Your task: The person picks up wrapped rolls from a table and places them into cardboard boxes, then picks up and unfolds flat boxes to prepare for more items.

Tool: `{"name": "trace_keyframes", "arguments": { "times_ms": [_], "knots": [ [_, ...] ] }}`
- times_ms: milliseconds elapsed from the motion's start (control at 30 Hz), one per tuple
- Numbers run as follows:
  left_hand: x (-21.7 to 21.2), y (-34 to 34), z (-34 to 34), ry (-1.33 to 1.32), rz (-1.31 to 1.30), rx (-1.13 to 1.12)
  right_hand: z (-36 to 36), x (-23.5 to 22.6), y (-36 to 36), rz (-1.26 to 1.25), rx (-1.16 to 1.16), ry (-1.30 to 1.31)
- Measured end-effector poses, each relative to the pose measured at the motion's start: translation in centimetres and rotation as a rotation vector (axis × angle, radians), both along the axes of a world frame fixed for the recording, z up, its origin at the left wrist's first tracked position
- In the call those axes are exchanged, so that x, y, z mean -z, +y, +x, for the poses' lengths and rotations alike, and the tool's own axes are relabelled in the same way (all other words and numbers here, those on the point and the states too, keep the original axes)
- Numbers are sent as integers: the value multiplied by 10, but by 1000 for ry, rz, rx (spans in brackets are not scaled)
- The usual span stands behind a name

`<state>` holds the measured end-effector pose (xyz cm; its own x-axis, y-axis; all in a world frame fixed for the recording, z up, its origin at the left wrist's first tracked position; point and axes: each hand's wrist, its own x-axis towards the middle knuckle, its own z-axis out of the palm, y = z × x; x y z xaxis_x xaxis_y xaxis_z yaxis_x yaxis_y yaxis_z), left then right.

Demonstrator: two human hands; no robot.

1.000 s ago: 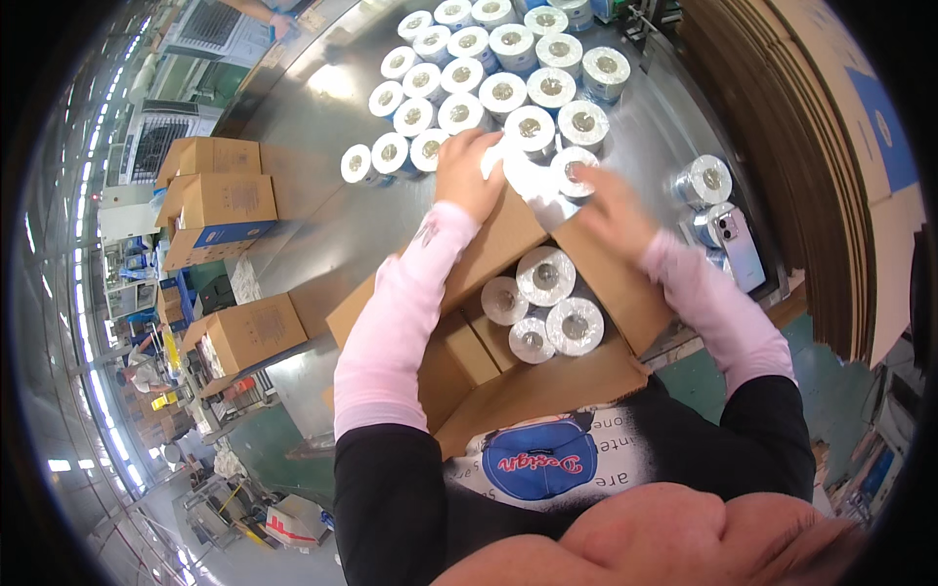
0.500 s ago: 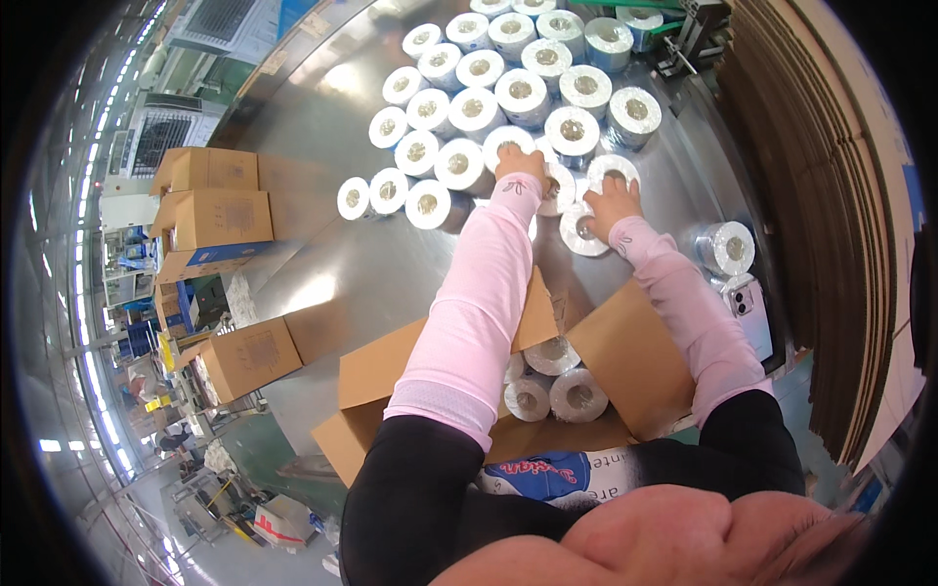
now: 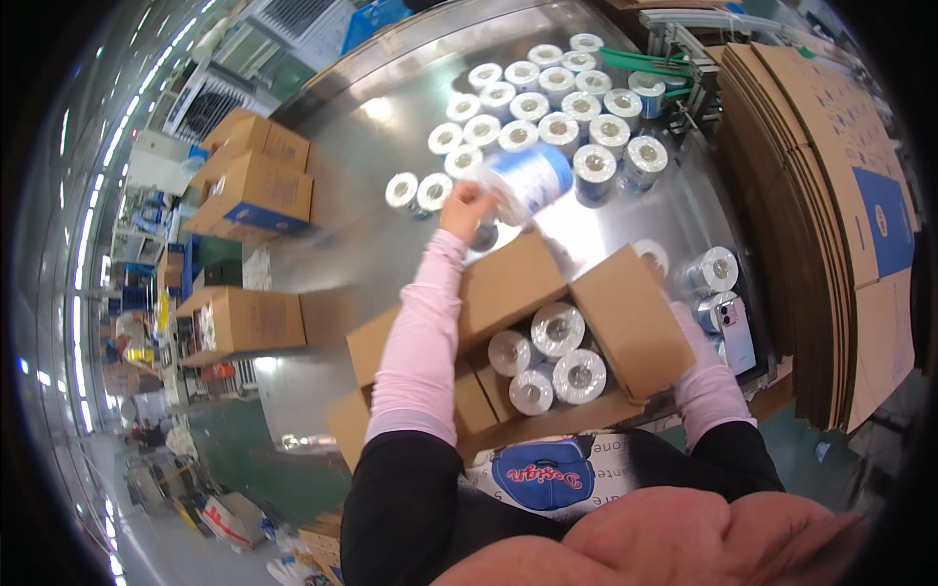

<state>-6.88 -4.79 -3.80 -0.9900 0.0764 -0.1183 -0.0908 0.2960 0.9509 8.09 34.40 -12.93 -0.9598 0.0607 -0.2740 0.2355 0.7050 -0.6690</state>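
Note:
My left hand (image 3: pixel 465 211) grips one end of a white roll in blue-printed wrap (image 3: pixel 535 183). The roll is tilted on its side above the metal table, slightly blurred. My right forearm (image 3: pixel 711 386), in a pink sleeve, reaches past the right flap of an open cardboard box (image 3: pixel 630 322). That flap mostly hides my right hand, beside another white roll (image 3: pixel 649 256); its grip does not show. Inside the box, several wrapped rolls (image 3: pixel 579 376) stand upright with their cores up, next to a cardboard divider.
Several upright rolls (image 3: pixel 559 129) crowd the far part of the metal table (image 3: pixel 357 190). More rolls (image 3: pixel 718 270) and a phone (image 3: pixel 736 337) lie at the right edge. Flattened cartons (image 3: pixel 816 215) are stacked on the right. Open boxes (image 3: pixel 256 322) stand along the left.
Both hands have left the cluster of rolls. My left hand has moved left and nearer, lifting and tipping a roll; my right hand has come down behind the box flap. The view has shifted.

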Motion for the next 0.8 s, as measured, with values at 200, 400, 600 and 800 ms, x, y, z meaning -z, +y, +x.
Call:
{"name": "trace_keyframes", "arguments": {
  "times_ms": [200,400,600,800],
  "knots": [
    [-196,-71,145,121,624,158,-13,-173,59,-793,159,504],
    [-227,-165,298,24,-219,248,54,-330,-76,9,-854,567],
    [-250,-108,358,345,-933,574,136,-254,-249,226,-1404,305],
    [-233,-115,362,230,-1168,597,151,-155,-339,369,-1495,313]
  ]
}}
